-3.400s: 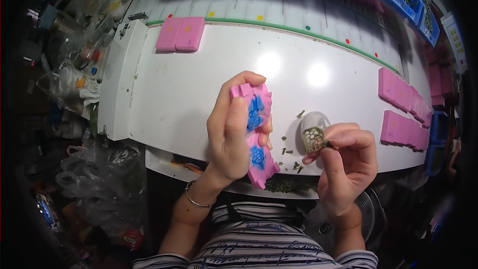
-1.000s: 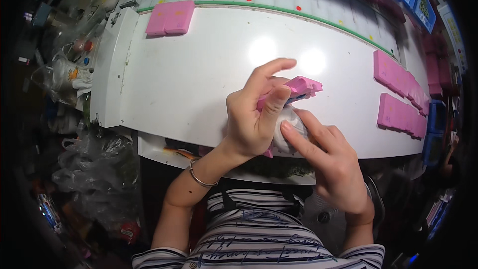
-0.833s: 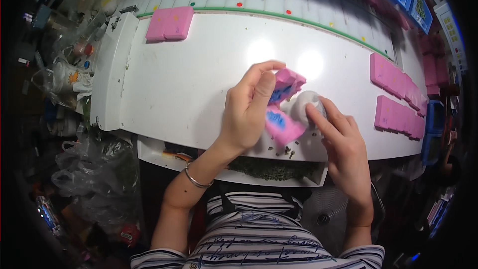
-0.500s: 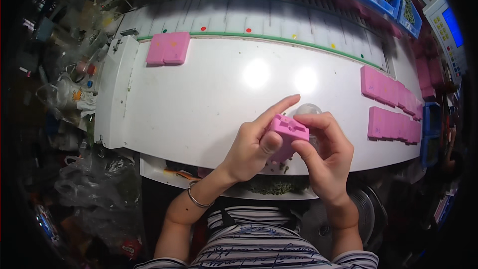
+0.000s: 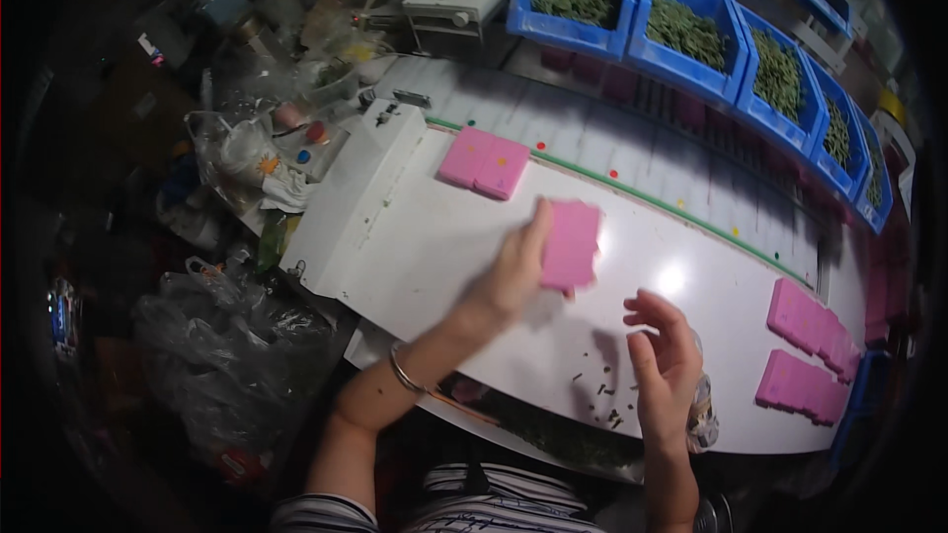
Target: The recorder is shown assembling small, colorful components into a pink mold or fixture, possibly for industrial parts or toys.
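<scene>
My left hand point(image 5: 509, 276) is raised over the white table, closed around a small pink box point(image 5: 572, 245) with its broad flat face toward me. My right hand point(image 5: 668, 355) is off the box, lower and to the right, with its fingers loosely bent and apart and nothing between them. Just beside the right wrist stands a clear container point(image 5: 702, 413), partly hidden by that hand. Small dark bits point(image 5: 612, 405) lie scattered on the table left of the right hand.
Two pink boxes point(image 5: 484, 163) sit side by side at the table's far left. Two rows of pink boxes point(image 5: 805, 385) line the right end. Beyond the green-edged strip stand several blue bins point(image 5: 632, 69) of green bits. Clear plastic bags point(image 5: 232, 355) heap up at the left.
My left hand has carried the pink box up and away, turning its flat face toward me. The right hand has let go of it and moved lower right. The view has swung left.
</scene>
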Demonstrator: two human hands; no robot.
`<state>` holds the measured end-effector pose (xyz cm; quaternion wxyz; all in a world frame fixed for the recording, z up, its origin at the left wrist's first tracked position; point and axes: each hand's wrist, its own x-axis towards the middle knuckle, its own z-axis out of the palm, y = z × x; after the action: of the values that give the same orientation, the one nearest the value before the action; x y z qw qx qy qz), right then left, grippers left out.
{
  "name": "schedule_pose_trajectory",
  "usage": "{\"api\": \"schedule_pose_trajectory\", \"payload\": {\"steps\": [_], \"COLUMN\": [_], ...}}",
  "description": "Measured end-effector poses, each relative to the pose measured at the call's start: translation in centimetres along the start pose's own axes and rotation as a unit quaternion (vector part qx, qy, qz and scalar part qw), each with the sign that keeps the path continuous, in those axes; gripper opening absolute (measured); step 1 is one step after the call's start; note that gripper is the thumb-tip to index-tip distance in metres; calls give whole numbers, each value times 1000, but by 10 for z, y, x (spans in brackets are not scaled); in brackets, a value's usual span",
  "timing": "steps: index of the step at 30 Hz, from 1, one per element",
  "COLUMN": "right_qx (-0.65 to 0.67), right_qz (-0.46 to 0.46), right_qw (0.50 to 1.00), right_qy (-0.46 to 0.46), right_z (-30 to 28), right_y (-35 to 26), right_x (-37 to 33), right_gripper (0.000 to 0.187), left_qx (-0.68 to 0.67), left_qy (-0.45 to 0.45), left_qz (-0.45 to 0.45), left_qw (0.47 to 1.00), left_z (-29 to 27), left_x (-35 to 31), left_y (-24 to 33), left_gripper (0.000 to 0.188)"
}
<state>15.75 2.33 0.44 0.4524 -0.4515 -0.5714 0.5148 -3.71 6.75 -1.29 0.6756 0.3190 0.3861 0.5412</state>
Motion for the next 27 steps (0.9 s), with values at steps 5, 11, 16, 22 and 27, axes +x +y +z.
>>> {"api": "schedule_pose_trajectory", "payload": {"steps": [5, 11, 16, 22, 27], "right_qx": [-85, -108, -119, -102, -110], "right_qz": [-31, -41, -15, -9, -35], "right_qw": [996, 993, 992, 994, 990], "right_qy": [-19, -37, -46, -39, -84], "right_z": [2, 4, 0, 2, 1], "right_y": [15, 18, 18, 19, 16], "right_x": [-5, -9, -12, -8, -6], "right_gripper": [23, 21, 18, 18, 20], "left_qx": [249, 652, 706, 802, 837], "left_qy": [202, 402, 400, 277, 124], "left_qz": [78, 192, 134, 202, 278], "left_qw": [944, 614, 569, 489, 455], "left_z": [-76, -128, -165, -114, -54], "left_x": [76, 155, 175, 126, 44], "left_y": [75, 117, 124, 88, 6], "left_gripper": [24, 23, 33, 48, 46]}}
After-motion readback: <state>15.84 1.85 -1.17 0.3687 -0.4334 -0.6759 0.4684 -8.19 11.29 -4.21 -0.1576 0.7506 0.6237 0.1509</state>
